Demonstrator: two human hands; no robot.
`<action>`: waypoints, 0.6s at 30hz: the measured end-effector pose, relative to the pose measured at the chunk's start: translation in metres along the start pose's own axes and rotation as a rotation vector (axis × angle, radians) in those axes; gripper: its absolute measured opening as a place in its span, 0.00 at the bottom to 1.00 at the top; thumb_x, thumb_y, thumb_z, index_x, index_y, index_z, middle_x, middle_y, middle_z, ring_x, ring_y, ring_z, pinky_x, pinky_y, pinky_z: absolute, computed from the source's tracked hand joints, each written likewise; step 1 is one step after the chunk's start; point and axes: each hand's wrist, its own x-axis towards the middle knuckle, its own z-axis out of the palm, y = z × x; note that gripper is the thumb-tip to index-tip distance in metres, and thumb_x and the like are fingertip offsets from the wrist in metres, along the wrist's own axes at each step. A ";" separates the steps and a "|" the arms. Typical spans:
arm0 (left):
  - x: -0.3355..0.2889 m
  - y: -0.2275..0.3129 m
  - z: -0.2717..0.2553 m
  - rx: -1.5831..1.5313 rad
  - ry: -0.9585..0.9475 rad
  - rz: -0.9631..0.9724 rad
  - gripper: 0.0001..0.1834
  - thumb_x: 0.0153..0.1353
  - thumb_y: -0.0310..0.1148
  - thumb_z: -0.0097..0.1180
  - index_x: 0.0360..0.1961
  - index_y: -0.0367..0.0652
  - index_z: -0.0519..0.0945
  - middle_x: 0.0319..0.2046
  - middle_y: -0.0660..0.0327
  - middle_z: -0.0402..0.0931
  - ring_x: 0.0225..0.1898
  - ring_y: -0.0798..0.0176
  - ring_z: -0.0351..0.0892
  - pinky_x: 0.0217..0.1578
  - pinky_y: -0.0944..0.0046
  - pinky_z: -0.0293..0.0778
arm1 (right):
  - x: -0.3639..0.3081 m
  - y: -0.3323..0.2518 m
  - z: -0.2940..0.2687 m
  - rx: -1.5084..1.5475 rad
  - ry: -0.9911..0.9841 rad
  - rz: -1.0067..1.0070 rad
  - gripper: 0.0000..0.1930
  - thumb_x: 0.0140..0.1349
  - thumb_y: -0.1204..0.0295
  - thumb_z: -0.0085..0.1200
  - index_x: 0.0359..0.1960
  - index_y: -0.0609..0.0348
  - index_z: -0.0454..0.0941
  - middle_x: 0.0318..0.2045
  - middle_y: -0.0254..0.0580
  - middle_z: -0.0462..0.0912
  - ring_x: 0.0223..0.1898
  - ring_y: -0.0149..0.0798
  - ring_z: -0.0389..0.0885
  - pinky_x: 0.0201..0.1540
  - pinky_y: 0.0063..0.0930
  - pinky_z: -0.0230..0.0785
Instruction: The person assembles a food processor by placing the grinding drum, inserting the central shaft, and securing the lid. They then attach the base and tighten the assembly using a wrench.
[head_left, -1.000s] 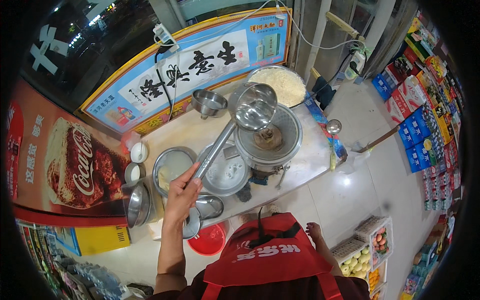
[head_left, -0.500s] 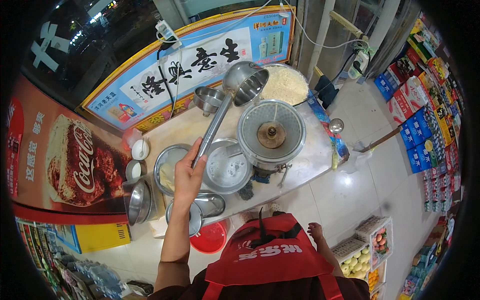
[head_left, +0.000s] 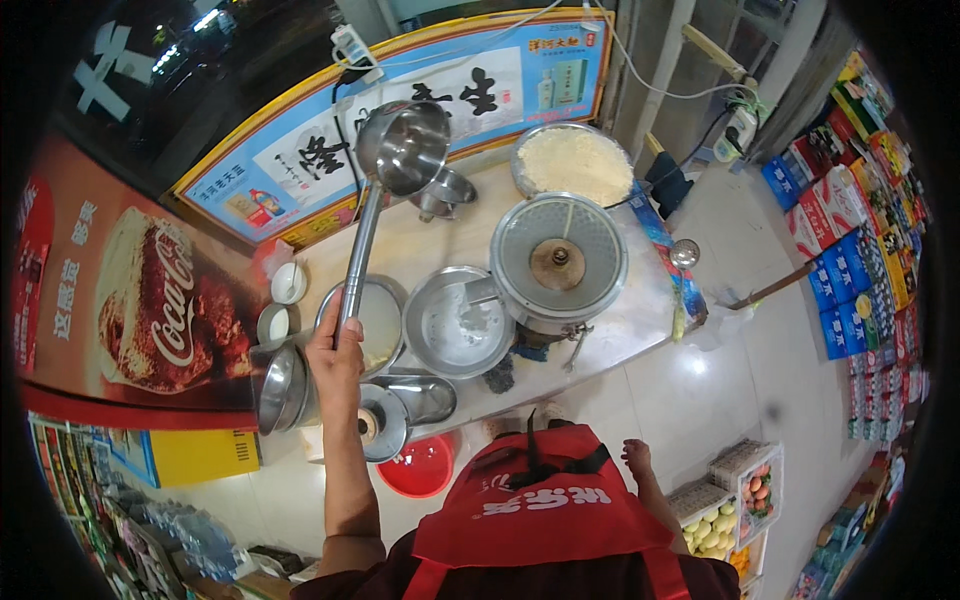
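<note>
My left hand [head_left: 335, 352] is closed around the handle of a large metal ladle [head_left: 362, 250]. The ladle's bowl hangs above the back of the worktop, with its hollow side showing. Below the handle lies a metal basin [head_left: 385, 325] holding pale liquid. Next to it, a metal pan [head_left: 425, 345] with whitish, foamy contents sits under the spout of a grinder [head_left: 510, 245] with a wide hopper. Off the worktop at the right, my right hand [head_left: 637, 456] hangs beside the red apron, fingers loosely apart and holding nothing.
A big bowl of pale, crumbly meal [head_left: 575, 165] stands behind the grinder. A metal funnel [head_left: 445, 190] is partly covered by the ladle. White bowls [head_left: 289, 283] sit at the left. A red basin [head_left: 418, 468] is on the floor; fruit crates [head_left: 715, 520] stand at the right.
My left hand has moved left with the ladle, whose bowl has swung away from the meal and grinder. The pale liquid basin shows more now. My right hand has barely moved.
</note>
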 end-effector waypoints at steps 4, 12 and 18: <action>0.000 -0.020 -0.034 -0.182 0.090 -0.105 0.28 0.71 0.32 0.55 0.70 0.39 0.67 0.26 0.68 0.72 0.14 0.82 0.56 0.13 0.77 0.52 | 0.022 -0.060 0.000 -0.222 0.142 -0.297 0.09 0.68 0.72 0.52 0.42 0.63 0.83 0.26 0.40 0.82 0.27 0.33 0.80 0.33 0.30 0.74; 0.012 -0.114 -0.073 -0.419 0.231 -0.414 0.18 0.72 0.33 0.52 0.61 0.44 0.72 0.27 0.65 0.73 0.16 0.78 0.59 0.12 0.76 0.54 | 0.019 -0.310 0.022 0.105 0.206 -0.805 0.20 0.74 0.68 0.48 0.63 0.63 0.70 0.59 0.44 0.75 0.59 0.38 0.72 0.62 0.33 0.65; 0.086 -0.237 -0.056 -0.627 0.254 -0.765 0.07 0.74 0.36 0.47 0.43 0.46 0.71 0.25 0.63 0.71 0.17 0.74 0.61 0.13 0.73 0.56 | 0.029 -0.441 0.072 0.133 0.187 -0.935 0.34 0.72 0.63 0.52 0.74 0.63 0.53 0.72 0.57 0.59 0.72 0.49 0.60 0.71 0.38 0.53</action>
